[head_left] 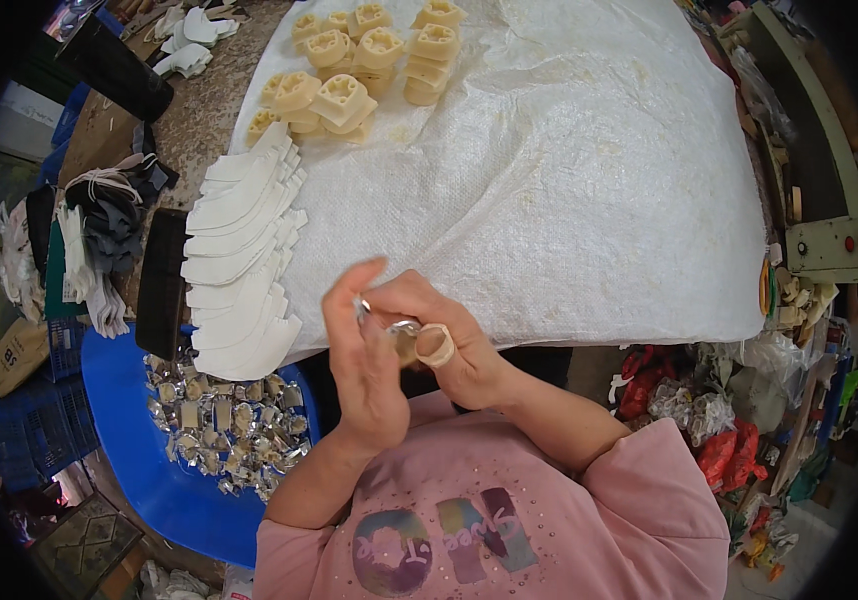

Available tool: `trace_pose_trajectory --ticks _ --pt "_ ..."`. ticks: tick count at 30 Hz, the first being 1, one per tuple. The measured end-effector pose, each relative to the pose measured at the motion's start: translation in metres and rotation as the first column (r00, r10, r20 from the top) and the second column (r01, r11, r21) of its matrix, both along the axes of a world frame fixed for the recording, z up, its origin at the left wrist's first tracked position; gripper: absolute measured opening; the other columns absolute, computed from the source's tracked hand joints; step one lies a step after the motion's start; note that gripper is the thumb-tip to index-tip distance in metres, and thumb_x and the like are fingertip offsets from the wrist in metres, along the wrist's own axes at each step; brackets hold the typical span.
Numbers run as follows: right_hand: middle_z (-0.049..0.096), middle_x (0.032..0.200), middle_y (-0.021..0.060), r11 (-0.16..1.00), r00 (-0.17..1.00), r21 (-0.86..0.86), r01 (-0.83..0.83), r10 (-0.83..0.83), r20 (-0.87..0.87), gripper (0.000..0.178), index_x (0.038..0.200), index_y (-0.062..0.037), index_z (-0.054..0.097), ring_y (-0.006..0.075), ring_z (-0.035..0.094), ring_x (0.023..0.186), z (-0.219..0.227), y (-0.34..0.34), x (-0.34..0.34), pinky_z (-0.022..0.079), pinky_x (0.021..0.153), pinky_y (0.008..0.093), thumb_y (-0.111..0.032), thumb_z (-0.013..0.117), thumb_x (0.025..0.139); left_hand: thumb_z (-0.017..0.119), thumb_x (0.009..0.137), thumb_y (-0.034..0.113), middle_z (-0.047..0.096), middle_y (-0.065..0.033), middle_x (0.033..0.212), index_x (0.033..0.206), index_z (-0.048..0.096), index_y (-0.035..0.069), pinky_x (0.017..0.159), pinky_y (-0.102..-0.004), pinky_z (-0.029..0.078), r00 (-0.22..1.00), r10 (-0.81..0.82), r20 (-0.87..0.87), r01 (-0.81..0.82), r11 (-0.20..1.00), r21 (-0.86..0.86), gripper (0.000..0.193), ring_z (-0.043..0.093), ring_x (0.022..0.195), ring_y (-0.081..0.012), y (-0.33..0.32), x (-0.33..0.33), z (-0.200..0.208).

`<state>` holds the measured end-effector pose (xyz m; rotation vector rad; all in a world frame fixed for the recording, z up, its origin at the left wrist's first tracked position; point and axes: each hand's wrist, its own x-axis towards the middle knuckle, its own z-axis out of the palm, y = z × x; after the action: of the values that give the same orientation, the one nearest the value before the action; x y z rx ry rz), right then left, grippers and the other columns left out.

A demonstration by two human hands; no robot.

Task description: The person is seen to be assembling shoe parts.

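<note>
In front of my chest, both hands meet around a small beige shoe heel [435,345] with shiny silver covering [405,328] on part of it. My right hand [464,350] is closed round the heel, its beige round end facing up. My left hand [361,365], slightly blurred, pinches at a silver edge on the left side; its fingers partly hide that spot. Left of my hands, a fanned row of white curved flat pieces [239,260] lies along the table edge. Below it, a blue tub [139,470] holds many silver-and-beige pieces [224,420].
A white woven sheet [549,180] covers the table. Stacks of beige moulded blocks [344,95] stand at its far left. A black cylinder [114,70] and dark cloth pieces [114,225] lie further left. At right are a green machine frame [834,240] and red bags [734,455].
</note>
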<state>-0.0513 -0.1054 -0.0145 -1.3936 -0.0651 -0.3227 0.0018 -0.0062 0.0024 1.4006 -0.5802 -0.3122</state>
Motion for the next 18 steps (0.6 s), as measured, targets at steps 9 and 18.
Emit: trace_pose_trajectory --ticks 9,18 --pt "0.049 0.109 0.0130 0.976 0.960 -0.076 0.205 -0.186 0.208 0.032 0.122 -0.0028 0.049 0.0235 0.050 0.095 0.001 0.009 0.003 0.040 0.084 0.0324 -0.007 0.045 0.090 0.029 0.094 0.016 0.050 -0.0107 0.108 0.123 0.040 -0.001 0.077 -0.0254 0.043 0.994 0.061 -0.086 -0.064 0.997 -0.034 0.035 0.051 0.087 -0.0112 -0.005 -0.005 0.009" --pt "0.042 0.091 0.0042 0.981 0.988 0.195 -0.025 0.054 -0.146 0.050 0.129 -0.0040 0.047 0.0108 0.046 0.069 0.007 -0.009 -0.003 0.042 0.061 0.0238 -0.043 0.034 0.099 0.018 0.090 0.067 0.057 -0.0069 0.091 0.143 0.019 0.015 0.054 -0.0222 0.041 0.833 -0.236 -0.501 0.133 0.964 -0.232 0.075 0.053 0.069 -0.0130 0.005 0.007 0.003"
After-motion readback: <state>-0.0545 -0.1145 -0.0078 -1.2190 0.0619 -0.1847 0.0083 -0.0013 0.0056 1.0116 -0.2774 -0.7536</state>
